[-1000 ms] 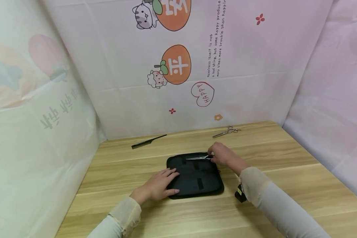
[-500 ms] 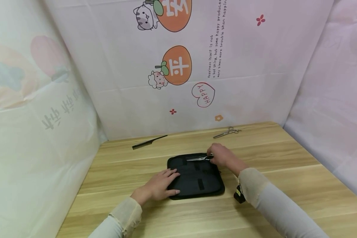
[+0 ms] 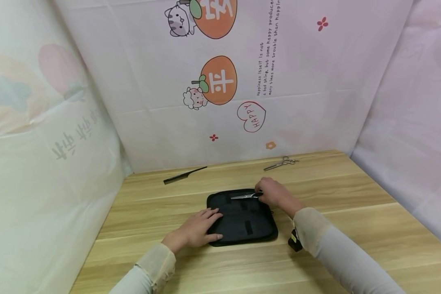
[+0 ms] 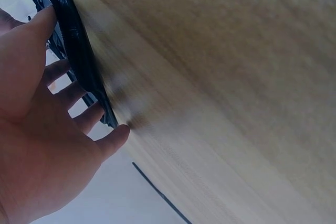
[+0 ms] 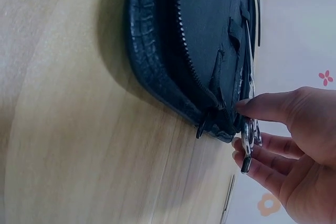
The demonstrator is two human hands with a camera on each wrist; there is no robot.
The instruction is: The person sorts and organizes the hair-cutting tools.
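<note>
A black zip case lies unfolded on the wooden table, its inside with straps facing up. My left hand rests on its left edge, fingers spread and thumb near the front corner. At the back right corner, my right hand holds a pair of scissors by the handles, blades pointing left over the case. In the right wrist view, thumb and fingers pinch the scissors' finger rings, and the blade tips lie by a small strap in the case. The left wrist view shows my left fingers at the case's edge.
A black tail comb lies at the back left of the table. Another pair of scissors lies at the back right. Near my right cuff is a small black object with a yellow patch. Printed white cloth hangs around the table.
My right hand has moved very slightly left with the scissors over the case. The left hand keeps its place on the case.
</note>
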